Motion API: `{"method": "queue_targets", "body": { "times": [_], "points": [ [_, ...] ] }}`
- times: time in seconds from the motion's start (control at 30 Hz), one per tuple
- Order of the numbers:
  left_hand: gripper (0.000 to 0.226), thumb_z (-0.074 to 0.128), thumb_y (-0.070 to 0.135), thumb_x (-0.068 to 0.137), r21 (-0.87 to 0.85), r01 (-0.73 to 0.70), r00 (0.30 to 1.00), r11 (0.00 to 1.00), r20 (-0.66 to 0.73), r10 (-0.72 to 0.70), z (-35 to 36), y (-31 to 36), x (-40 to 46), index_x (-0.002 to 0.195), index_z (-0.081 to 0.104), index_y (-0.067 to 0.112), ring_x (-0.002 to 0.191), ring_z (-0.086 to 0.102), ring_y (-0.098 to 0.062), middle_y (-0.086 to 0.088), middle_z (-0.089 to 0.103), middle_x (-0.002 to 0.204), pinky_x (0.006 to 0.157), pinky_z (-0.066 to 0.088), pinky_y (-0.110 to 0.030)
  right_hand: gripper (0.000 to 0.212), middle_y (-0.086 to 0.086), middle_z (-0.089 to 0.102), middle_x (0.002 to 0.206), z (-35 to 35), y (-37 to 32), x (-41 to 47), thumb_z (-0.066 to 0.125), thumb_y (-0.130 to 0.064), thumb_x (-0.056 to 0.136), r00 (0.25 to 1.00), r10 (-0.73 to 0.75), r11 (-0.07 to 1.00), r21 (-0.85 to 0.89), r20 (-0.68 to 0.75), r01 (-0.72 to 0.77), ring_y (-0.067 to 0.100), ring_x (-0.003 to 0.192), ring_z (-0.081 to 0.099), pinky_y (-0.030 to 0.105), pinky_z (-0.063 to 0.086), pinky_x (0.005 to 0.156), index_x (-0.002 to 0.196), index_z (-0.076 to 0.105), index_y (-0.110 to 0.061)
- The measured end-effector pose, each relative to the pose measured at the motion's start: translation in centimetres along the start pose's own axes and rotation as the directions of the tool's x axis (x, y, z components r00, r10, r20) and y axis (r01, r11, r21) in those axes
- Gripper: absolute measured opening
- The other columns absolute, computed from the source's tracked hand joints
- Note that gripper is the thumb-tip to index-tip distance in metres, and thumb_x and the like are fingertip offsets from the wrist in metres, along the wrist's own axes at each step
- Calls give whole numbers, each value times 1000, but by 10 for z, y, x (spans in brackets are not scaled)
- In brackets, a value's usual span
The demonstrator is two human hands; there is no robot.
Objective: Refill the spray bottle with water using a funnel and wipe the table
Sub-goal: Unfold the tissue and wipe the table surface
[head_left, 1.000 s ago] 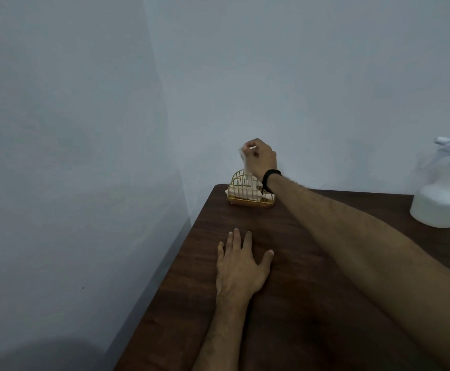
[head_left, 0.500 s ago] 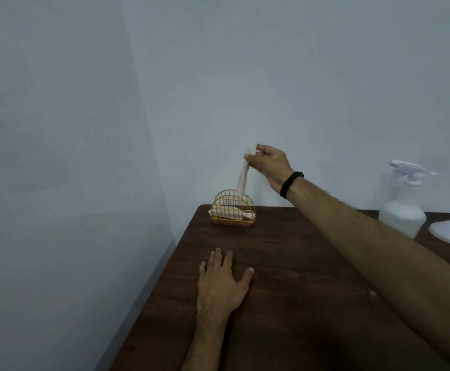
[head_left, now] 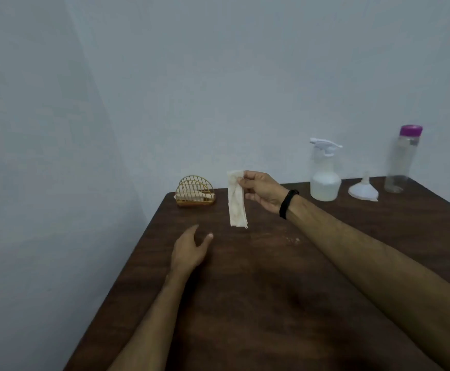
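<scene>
My right hand (head_left: 264, 191) pinches the top of a folded white tissue (head_left: 236, 202), which hangs free above the dark wooden table (head_left: 272, 303). My left hand (head_left: 189, 250) hovers just over the table below and left of the tissue, fingers apart, holding nothing. A white spray bottle (head_left: 325, 172) with its trigger head on stands at the back of the table. To its right a white funnel (head_left: 363, 190) rests upside down on its wide mouth. A clear water bottle (head_left: 401, 162) with a purple cap stands farther right.
A gold wire napkin holder (head_left: 195, 192) with more tissues sits at the table's back left corner. A few pale specks (head_left: 293, 240) lie on the wood near the middle. Pale walls close in behind and on the left.
My right hand has pulled the tissue fully out of the holder and drawn it toward me and to the right. My left hand has lifted off the table and turned.
</scene>
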State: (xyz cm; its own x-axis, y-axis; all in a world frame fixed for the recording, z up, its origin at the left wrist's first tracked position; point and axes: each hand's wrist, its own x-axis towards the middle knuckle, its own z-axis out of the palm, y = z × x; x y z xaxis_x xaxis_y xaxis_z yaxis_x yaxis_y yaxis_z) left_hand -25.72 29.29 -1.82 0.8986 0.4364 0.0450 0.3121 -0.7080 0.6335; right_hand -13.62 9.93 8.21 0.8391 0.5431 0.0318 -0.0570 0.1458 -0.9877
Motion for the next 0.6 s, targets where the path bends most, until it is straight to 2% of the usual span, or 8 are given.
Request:
{"method": "queue_targets", "body": {
  "times": [0.07, 0.13, 0.2, 0.27, 0.37, 0.47, 0.6],
  "points": [
    [65, 54, 65, 92, -280, -2, 1000, 960, 13, 6, 3, 25, -18, 144, 53, 26, 134, 51, -20, 0, 54, 147, 111, 42, -43, 27, 10, 68, 116, -7, 6, -16, 55, -6, 98, 1000, 14, 1000, -24, -19, -15, 19, 107, 64, 38, 49, 103, 124, 63, -2],
    [55, 55, 64, 92, -536, -6, 997, 844, 61, 46, 5, 54, -35, 127, 68, 24, 114, 64, -14, 5, 69, 124, 101, 51, -38, 29, 13, 68, 119, -15, 13, -31, 60, -6, 95, 999, 23, 999, -39, -43, -25, 21, 110, 64, 38, 50, 103, 124, 63, -2],
    [39, 60, 53, 94, -669, 25, 988, 743, 131, 84, 8, 77, -49, 110, 75, 21, 92, 72, -11, 2, 77, 102, 83, 56, -28, 33, 14, 69, 121, -20, 19, -45, 65, -6, 92, 998, 28, 999, -22, -63, -29, 22, 110, 66, 38, 52, 99, 124, 62, -2],
    [26, 67, 36, 95, -706, 48, 980, 706, 169, 103, 15, 91, -55, 104, 77, 14, 77, 70, -11, -2, 78, 89, 68, 51, -23, 37, 13, 70, 119, -25, 23, -57, 70, -6, 89, 996, 29, 1000, 4, -82, -29, 22, 106, 68, 36, 55, 95, 125, 62, -4],
    [12, 69, 17, 94, -760, 132, 967, 636, 239, 85, 26, 102, -60, 99, 77, 9, 60, 63, -7, -6, 76, 85, 57, 45, -20, 41, 11, 71, 112, -32, 26, -71, 74, -6, 86, 994, 29, 999, 48, -109, -24, 19, 98, 70, 31, 58, 86, 125, 60, -5],
    [9, 70, 16, 94, -775, 235, 939, 587, 336, 67, 34, 111, -67, 97, 75, 10, 53, 57, -5, -1, 73, 76, 53, 43, -19, 43, 12, 69, 114, -40, 25, -84, 73, -3, 85, 993, 34, 992, 126, -112, -20, 18, 95, 69, 27, 60, 79, 126, 59, -4],
    [10, 72, 13, 91, -836, 320, 924, 446, 379, 47, 41, 119, -76, 100, 73, 9, 49, 51, -3, 3, 69, 66, 48, 44, -16, 35, 9, 69, 110, -48, 21, -98, 70, -1, 86, 994, 34, 979, 205, -106, -12, 18, 94, 68, 29, 58, 82, 119, 61, -8]
  ]
}}
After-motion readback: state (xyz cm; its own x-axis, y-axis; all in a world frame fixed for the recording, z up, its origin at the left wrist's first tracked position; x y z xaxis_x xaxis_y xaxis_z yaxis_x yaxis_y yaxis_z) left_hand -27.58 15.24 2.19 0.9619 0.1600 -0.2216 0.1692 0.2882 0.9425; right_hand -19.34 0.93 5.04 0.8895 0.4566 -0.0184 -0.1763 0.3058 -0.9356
